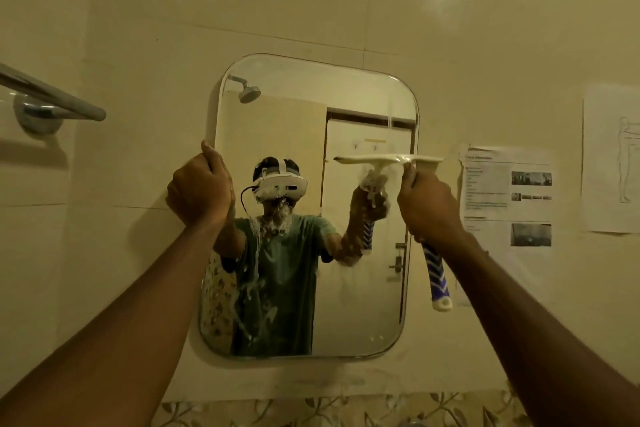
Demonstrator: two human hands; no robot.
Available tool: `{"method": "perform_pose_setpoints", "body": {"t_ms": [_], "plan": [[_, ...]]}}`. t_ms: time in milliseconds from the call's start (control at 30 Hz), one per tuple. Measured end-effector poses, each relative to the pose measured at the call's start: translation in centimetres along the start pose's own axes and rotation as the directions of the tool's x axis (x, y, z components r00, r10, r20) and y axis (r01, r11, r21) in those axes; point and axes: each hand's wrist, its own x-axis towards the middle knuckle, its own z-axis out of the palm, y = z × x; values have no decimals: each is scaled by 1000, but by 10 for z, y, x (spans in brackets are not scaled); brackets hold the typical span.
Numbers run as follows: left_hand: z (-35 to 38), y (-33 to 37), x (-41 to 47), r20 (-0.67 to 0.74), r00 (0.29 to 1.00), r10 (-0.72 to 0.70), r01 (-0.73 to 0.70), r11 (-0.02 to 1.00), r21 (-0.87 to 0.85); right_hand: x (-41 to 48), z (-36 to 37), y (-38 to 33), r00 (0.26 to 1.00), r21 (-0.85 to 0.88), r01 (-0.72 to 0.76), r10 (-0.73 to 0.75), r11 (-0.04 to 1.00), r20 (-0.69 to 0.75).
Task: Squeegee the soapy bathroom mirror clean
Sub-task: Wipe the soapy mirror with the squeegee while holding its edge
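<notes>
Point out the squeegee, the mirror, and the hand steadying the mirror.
squeegee (437, 269): head view, on the blue-and-white handle below the right hand.
mirror (360, 308): head view, on clear glass at lower right.
left hand (201, 189): head view, on the back of the hand at the mirror's left edge.

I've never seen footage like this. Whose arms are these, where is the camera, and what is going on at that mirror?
There is no machine here: a person wears a camera on the head, so you see their own arms reaching forward. The left hand grips the left edge of the wall mirror. The right hand holds a squeegee by its blue-and-white handle, its blade across the mirror's right side. Soap foam streaks the glass left of centre. Printed sheets hang on the wall to the right, and a towel rail to the left.
</notes>
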Motion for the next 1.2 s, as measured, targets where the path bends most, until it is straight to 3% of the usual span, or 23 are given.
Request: {"method": "perform_pose_setpoints", "body": {"t_ms": [200,333,467,700,967,1067,1200], "plan": [[6,0,-2,-3,999,-31,31,999,-19,69,-48,-51,997,66,-22,26,998,-66],[8,-4,-2,-6,1000,-27,27,999,-43,99,-58,-70,999,21,-46,46,999,-5],[6,-9,0,11,1000,16,-16,999,-49,76,-42,-55,999,-91,-13,17,996,45],[2,-4,-1,29,1000,-7,10,997,-78,0,-5,-11,996,-20,-81,82,997,39],[4,-10,0,53,999,1,4,996,-92,71,-48,-70,992,25,-112,113,993,-48],[5,-11,0,44,999,5,-1,996,-88,77,-50,-73,984,-4,-176,176,984,-3],[4,-11,-1,46,999,27,-23,996,-87,38,-28,-42,993,-52,-103,106,993,51]]}}
